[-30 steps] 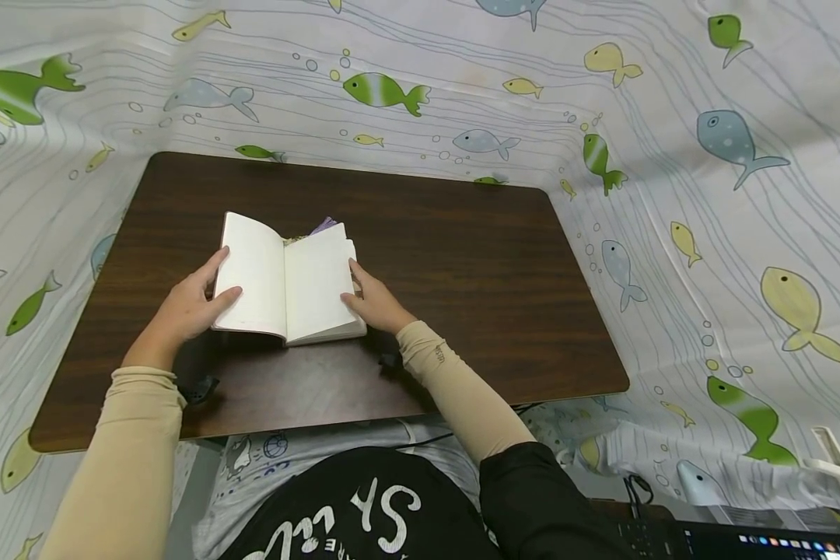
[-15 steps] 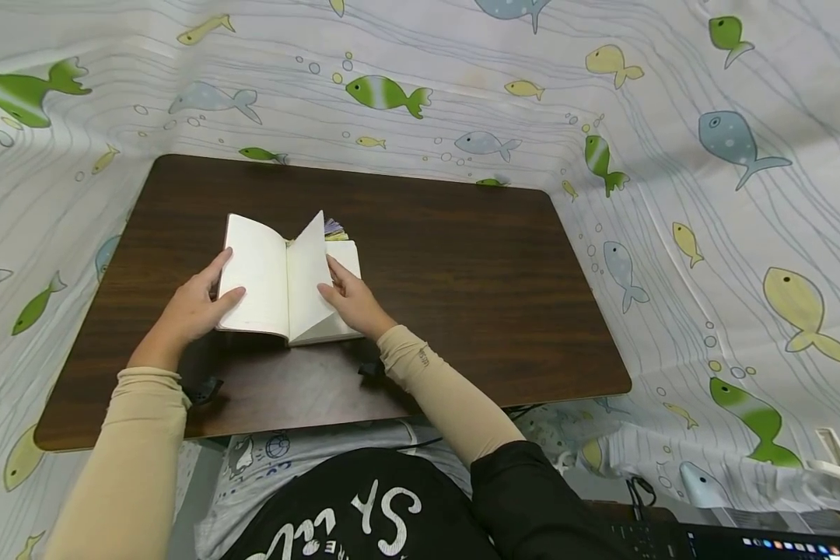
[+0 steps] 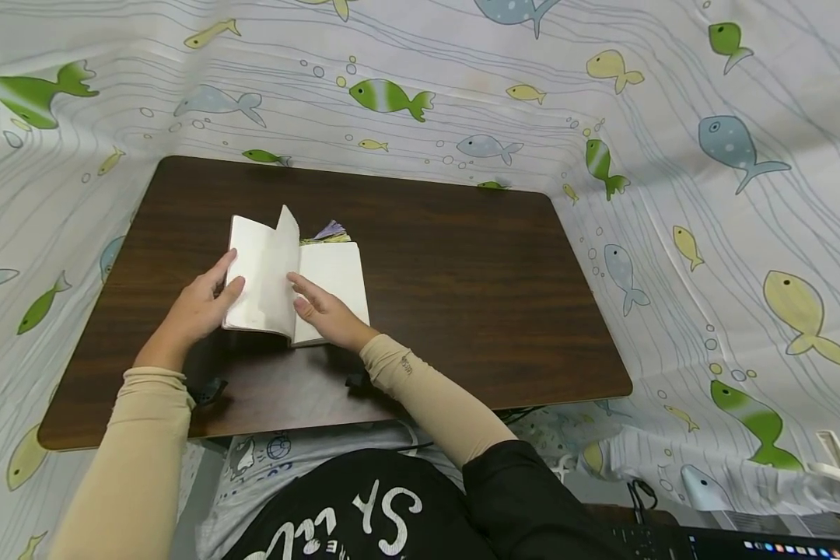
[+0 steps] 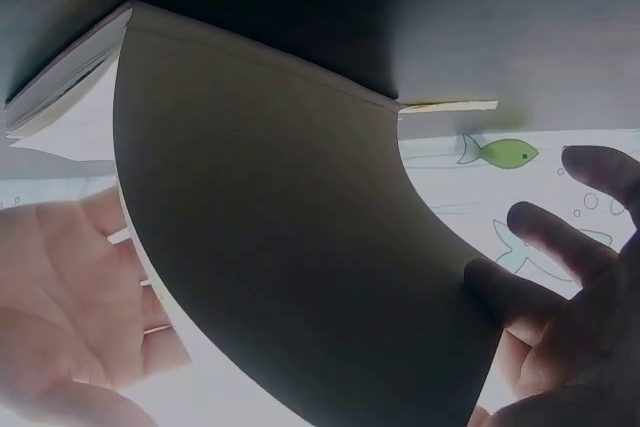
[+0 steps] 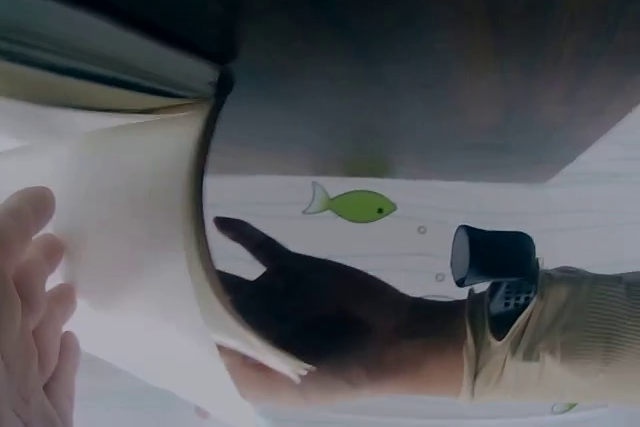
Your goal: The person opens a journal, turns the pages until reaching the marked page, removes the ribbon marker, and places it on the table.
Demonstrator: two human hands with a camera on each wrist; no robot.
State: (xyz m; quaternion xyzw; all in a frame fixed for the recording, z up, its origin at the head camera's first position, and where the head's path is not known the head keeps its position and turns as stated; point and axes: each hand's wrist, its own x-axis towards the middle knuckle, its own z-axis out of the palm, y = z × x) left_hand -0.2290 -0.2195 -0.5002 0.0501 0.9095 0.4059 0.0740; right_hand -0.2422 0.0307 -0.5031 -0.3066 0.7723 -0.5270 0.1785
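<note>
An open notebook [image 3: 339, 268] with blank white pages lies towards the left of the brown table. My left hand [image 3: 196, 313] grips its left side, thumb over the page and fingers behind the cover. A loose page [image 3: 287, 241] stands curved over the left half, its top corner sticking up. My right hand [image 3: 329, 315] touches that page near the middle with extended fingers, palm turned towards it. In the left wrist view the curved cover [image 4: 270, 187] hangs between both hands. The right wrist view shows the right fingers [image 5: 30, 297] beside the white page.
A purple and yellow fringed piece [image 3: 332, 231] sticks out behind the notebook's top edge. The brown table [image 3: 462, 295] extends to the right, with a fish-print curtain [image 3: 462, 93] around it. A dark screen [image 3: 763, 543] stands at the lower right.
My right hand has moved left from the notebook's right edge to its middle, carrying a page over to the left half. The left hand keeps its hold.
</note>
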